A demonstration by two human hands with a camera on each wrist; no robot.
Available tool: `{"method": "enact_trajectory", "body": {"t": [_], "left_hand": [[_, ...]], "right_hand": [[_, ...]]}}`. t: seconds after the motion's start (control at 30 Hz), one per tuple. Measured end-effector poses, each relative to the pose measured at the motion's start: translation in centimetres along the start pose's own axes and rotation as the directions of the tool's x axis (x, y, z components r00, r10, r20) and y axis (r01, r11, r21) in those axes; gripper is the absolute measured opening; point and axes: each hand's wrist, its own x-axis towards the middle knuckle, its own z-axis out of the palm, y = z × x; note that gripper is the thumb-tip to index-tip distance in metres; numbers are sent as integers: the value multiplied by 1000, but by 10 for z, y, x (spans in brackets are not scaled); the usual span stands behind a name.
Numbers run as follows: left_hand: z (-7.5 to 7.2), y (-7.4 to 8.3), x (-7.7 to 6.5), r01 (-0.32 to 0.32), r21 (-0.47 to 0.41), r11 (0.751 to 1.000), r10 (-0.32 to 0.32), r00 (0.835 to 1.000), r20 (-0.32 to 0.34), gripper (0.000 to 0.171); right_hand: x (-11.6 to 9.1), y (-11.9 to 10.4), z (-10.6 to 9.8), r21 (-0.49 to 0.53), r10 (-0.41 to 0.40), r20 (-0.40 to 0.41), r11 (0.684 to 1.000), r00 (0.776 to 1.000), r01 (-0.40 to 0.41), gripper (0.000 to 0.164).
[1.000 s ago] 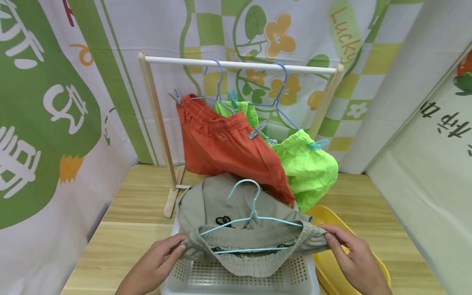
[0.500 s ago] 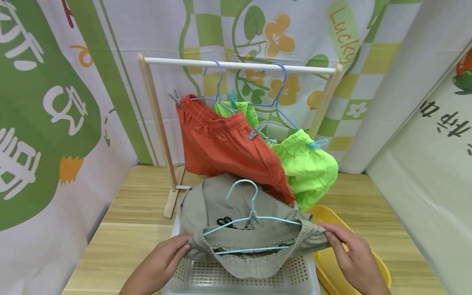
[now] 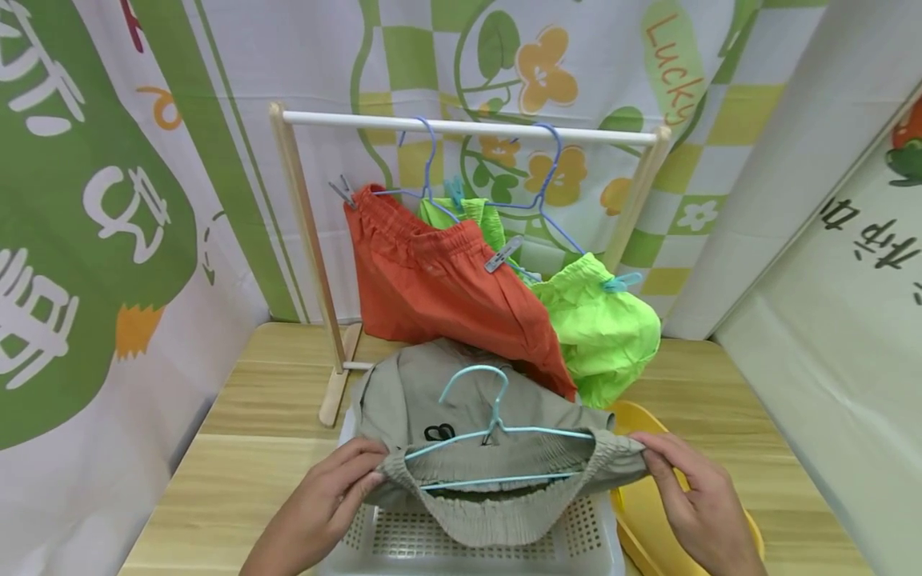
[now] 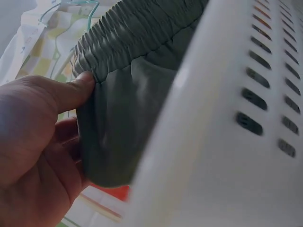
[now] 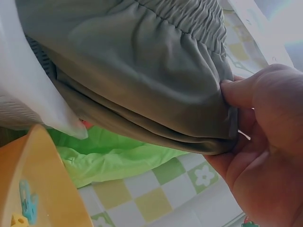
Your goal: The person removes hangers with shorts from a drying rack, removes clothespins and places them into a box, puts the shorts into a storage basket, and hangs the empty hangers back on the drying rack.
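Note:
Grey-green shorts (image 3: 497, 520) with a gathered elastic waistband are held stretched wide over a white basket. My left hand (image 3: 320, 500) pinches the left side of the waistband between thumb and fingers; the left wrist view shows the thumb (image 4: 83, 85) on the fabric. At the opposite side my right hand (image 3: 699, 496) pinches the cloth just below the waistband, as the right wrist view shows. A light blue hanger (image 3: 497, 412) sits inside the waist opening, its hook standing out above and tilted back. A black drawstring (image 3: 439, 432) lies looped on the shorts behind it.
The white basket (image 3: 612, 544) stands under the shorts, beside a yellow tray (image 3: 648, 520) holding clothespins (image 5: 28, 203). Behind, a wooden rack (image 3: 461, 126) carries orange shorts (image 3: 446, 280) and neon-green shorts (image 3: 605, 336), both clipped on blue hangers. The orange shorts hang down close against the grey-green pair.
My left hand has moved right and slightly up with its side of the waistband. The hanger's hook has dropped a little lower. My right hand has shifted only slightly.

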Motion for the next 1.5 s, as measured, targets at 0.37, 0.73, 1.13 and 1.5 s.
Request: {"method": "enact_trajectory", "body": {"t": [0.37, 0.73, 1.13, 1.5], "left_hand": [[-6, 15, 0, 78, -24, 997, -76, 996, 48, 34], [1, 14, -4, 54, 62, 997, -52, 998, -32, 36], [-3, 10, -9, 35, 68, 997, -27, 993, -116, 38], [-10, 8, -13, 76, 15, 997, -71, 980, -185, 40]], "right_hand": [[-2, -2, 0, 22, -36, -41, 999, 999, 37, 31], [-2, -2, 0, 28, -46, -11, 999, 999, 46, 36], [-3, 3, -5, 38, 76, 171, 996, 982, -84, 45], [-13, 12, -5, 86, 247, 65, 964, 967, -252, 28]]}}
